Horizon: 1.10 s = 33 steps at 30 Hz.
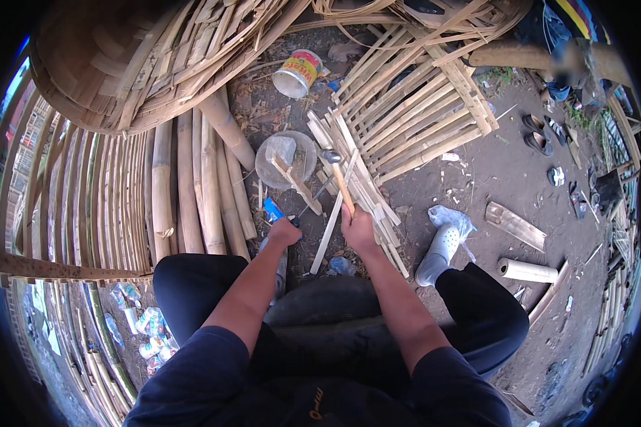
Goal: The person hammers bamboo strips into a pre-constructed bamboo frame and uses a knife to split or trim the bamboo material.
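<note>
My right hand (358, 229) is wrapped round the wooden handle of a hammer (342, 186), its metal head pointing away from me. To its left, my left hand (285, 232) is closed. A small blue object (272, 209) sticks up at its fingers, its kind unclear. Just right of that hand, a thin dark rod runs toward the hammer; I cannot tell whether I hold it. Beyond both hands, a grey stone (282, 148) rests on a round grey base (308, 158), with a short piece of wood (296, 186) slanting across its edge. Split bamboo strips (363, 181) lie in a pile beside the hammer.
A slatted bamboo panel (420, 114) lies beyond the strips. Bamboo poles (185, 185) and a large woven basket (85, 64) crowd the left. A bucket (297, 74) lies tipped far ahead. Sandals (538, 135), a plastic bag (454, 219) and bamboo pieces (516, 225) lie on the right.
</note>
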Available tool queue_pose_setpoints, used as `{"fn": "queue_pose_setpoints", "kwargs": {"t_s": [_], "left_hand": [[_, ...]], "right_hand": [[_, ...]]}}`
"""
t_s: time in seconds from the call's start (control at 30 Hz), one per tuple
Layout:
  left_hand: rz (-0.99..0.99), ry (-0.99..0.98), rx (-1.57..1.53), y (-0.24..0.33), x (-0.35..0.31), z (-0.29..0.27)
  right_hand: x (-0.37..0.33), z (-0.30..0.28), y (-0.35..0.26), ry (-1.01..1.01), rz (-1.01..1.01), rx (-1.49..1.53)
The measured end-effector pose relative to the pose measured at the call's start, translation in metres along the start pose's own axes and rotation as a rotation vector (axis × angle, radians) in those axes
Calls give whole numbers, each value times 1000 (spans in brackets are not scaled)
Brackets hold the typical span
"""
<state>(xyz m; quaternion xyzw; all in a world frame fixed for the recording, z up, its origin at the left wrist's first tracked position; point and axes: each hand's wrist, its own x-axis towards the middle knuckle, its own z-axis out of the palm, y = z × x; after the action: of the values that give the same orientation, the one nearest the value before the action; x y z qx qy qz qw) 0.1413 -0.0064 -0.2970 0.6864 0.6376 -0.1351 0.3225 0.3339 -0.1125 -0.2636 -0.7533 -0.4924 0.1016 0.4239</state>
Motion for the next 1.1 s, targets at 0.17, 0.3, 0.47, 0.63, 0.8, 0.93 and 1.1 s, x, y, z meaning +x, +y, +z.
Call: {"fn": "queue_pose_setpoints", "kwargs": {"t_s": [0.17, 0.3, 0.47, 0.63, 0.8, 0.93, 1.1], "left_hand": [[14, -28, 197, -17, 8, -11], [-53, -33, -9, -38, 16, 4], [-58, 22, 11, -21, -4, 8], [-36, 32, 28, -17, 11, 22], [-43, 56, 13, -16, 6, 17], [-26, -19, 46, -3, 18, 12], [-64, 25, 52, -20, 12, 32]], "right_hand": [[-29, 19, 40, -463, 427, -172], [9, -3, 15, -375, 230, -213], [71, -80, -82, -94, -12, 32], [87, -107, -131, 86, -202, 283], [30, -18, -43, 25, -65, 170], [-61, 34, 93, -651, 363, -319], [-34, 22, 55, -476, 331, -196]]}}
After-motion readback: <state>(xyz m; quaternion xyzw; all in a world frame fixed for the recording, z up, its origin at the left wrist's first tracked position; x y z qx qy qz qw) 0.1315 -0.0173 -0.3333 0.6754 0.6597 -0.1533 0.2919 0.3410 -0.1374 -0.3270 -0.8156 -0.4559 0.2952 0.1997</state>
